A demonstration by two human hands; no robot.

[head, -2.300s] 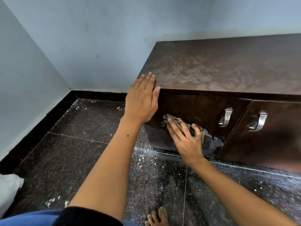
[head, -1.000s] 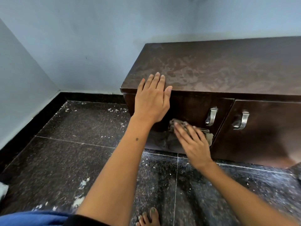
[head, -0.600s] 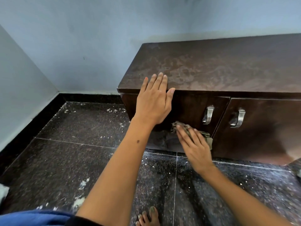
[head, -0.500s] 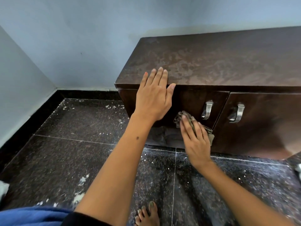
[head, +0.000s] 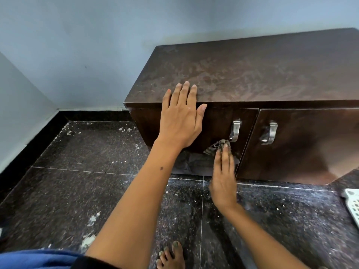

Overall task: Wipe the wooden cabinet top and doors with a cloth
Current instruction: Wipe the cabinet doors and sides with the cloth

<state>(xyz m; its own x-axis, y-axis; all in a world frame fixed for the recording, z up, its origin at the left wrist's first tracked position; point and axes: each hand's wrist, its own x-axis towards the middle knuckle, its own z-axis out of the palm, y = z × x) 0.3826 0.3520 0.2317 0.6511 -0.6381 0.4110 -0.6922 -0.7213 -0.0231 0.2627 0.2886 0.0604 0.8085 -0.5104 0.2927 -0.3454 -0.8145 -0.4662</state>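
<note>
Head view, crumpled cloth [head: 218, 147] (grey) pressed on glossy wooden door [head: 217, 123]

There is a single view, from a wide-angle camera worn on the person's head, looking forward and steeply down. It sits close above the wooden cabinet [head: 252, 74], whose top fills the upper right and whose doors [head: 291, 148] face the lens at a slant. Both forearms reach in from the bottom edge, and a bare foot [head: 171, 257] shows directly below (straight lines bow toward the edges). The dark floor [head: 77, 191] and blue wall [head: 77, 35] take the left half.
</note>
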